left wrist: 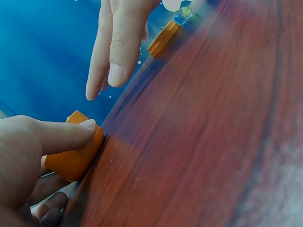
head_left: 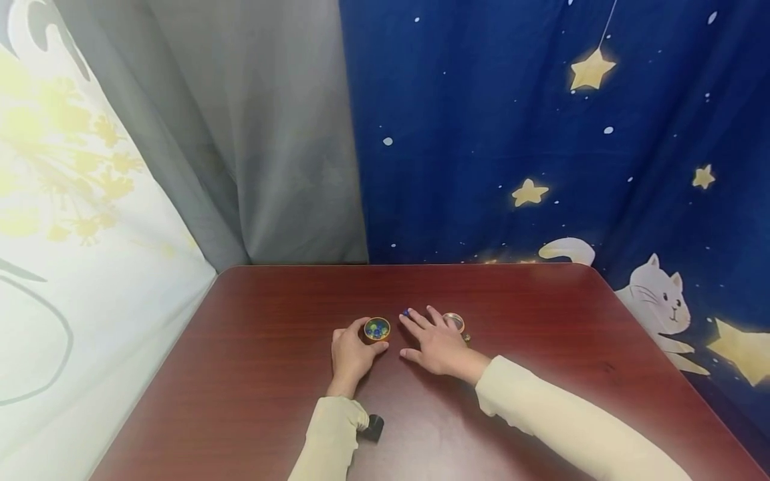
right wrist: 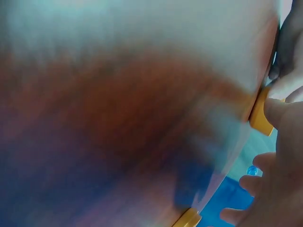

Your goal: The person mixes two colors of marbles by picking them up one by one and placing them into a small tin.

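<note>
My left hand (head_left: 351,353) grips a small orange cup (left wrist: 78,151) from its side, thumb on the near wall. Several blue and green marbles (head_left: 377,329) lie inside the cup, which stands on the table. To its right, my right hand (head_left: 436,344) hovers low over the table with its fingers spread and nearly straight. A single blue marble (head_left: 406,312) sits at its index and middle fingertips; whether they touch it I cannot tell. In the right wrist view, the same blue marble (right wrist: 252,170) shows close to the fingers.
Beyond the right hand lies a round orange-rimmed lid (head_left: 453,323), partly covered by the fingers. Small green and blue marbles (left wrist: 183,15) are beside it. A black wrist device (head_left: 371,427) is at the left sleeve. The reddish-brown table (head_left: 271,300) ends at curtains.
</note>
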### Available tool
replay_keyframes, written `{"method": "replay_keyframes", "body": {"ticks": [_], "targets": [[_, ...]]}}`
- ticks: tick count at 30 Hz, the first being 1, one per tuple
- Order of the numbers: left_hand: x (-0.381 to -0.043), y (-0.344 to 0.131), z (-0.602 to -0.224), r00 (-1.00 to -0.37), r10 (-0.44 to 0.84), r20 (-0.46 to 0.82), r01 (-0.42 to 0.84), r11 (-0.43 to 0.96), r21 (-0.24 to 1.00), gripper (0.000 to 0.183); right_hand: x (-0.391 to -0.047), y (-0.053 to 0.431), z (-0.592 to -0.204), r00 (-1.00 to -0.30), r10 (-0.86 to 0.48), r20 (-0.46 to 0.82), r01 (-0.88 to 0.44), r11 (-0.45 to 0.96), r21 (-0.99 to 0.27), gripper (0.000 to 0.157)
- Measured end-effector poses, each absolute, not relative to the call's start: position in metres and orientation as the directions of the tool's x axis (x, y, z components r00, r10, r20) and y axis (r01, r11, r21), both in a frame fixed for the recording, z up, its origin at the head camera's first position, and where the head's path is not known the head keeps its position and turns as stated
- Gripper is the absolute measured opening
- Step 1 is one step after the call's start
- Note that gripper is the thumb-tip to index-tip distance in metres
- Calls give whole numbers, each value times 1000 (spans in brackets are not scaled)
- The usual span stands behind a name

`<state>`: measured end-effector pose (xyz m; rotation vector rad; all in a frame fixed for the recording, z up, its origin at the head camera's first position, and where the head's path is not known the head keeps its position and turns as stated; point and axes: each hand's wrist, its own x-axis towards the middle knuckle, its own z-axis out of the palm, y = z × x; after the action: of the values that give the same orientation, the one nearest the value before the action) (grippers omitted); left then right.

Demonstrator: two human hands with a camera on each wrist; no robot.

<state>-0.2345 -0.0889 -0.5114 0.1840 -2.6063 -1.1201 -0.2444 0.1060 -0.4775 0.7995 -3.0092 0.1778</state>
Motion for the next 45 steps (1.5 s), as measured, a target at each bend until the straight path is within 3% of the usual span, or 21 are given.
{"method": "replay_keyframes", "body": {"ticks": [14, 45], "targets": [[-236, -91, -512, -947, -232, 223, 2, 688, 725, 67, -224, 95, -475, -807, -577, 125, -589, 799, -121, 71], [-236, -92, -512, -946, -202, 255, 37, 711, 702, 64, -220, 83, -482, -796, -600, 78, -605, 788, -111, 74]]}}
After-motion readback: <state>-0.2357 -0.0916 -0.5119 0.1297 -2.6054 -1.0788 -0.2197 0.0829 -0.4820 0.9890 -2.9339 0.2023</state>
